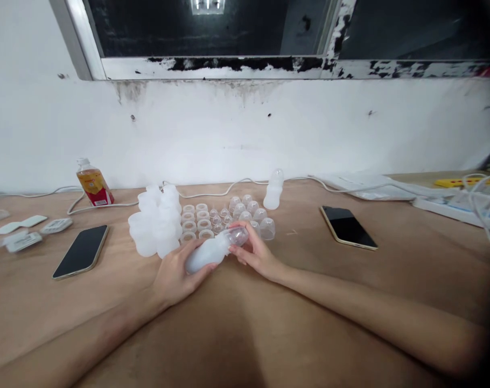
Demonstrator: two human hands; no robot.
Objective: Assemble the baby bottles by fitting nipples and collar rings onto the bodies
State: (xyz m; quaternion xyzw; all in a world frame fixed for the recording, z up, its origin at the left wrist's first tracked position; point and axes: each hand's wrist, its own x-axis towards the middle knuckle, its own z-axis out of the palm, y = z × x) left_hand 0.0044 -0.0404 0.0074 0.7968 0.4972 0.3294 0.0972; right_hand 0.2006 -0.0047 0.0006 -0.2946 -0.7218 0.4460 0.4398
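Note:
A translucent white baby bottle point(207, 255) lies tilted between my hands, its capped end pointing up to the right. My left hand point(176, 274) is wrapped around the bottle's body. At the other end, the fingers of my right hand point(255, 253) close around the clear dome cap point(238, 235). Just beyond are several white screw rings point(189, 217) in rows, several clear nipples point(216, 220) and several clear dome caps point(266, 228). Left of these stands a cluster of white bottle bodies point(146, 237). A capped baby bottle point(273, 189) stands upright near the wall.
Phones lie on the table at left point(81, 251) and right point(347, 227). A drink bottle point(93, 183) stands at the back left, near small white packs point(23, 241). A white cable point(229, 188) runs along the wall to a power strip point(459, 209).

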